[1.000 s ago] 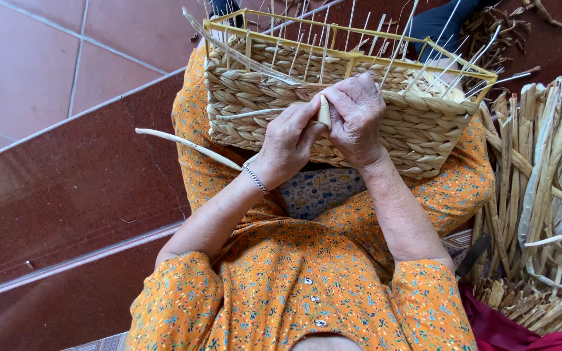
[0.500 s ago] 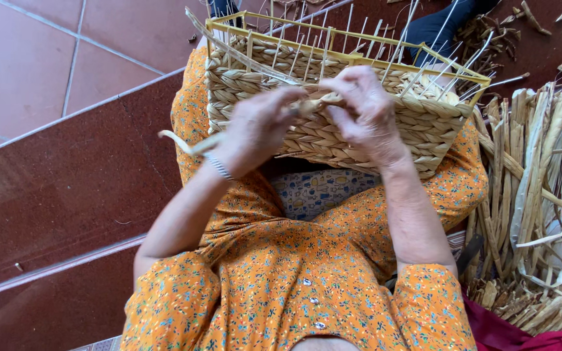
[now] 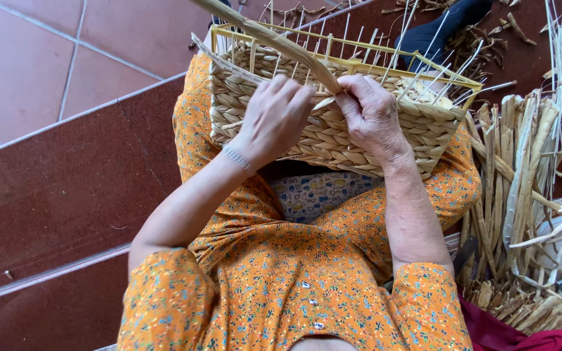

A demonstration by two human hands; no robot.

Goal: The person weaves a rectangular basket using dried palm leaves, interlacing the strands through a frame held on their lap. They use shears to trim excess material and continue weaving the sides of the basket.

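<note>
On the person's lap sits a half-woven basket [image 3: 333, 123], its open top tipped away from the body and its long side running left to right. Both hands are at the near wall, weaving. The right hand [image 3: 372, 114] pinches a long dry strand [image 3: 274, 42] that slants up and away to the left. The left hand [image 3: 274, 117] has bent fingers pressed on the weave beside it; I cannot tell if they grip anything. It looks like the strand must next be tucked between the thin upright sticks [image 3: 359, 39] and pulled snug.
</note>
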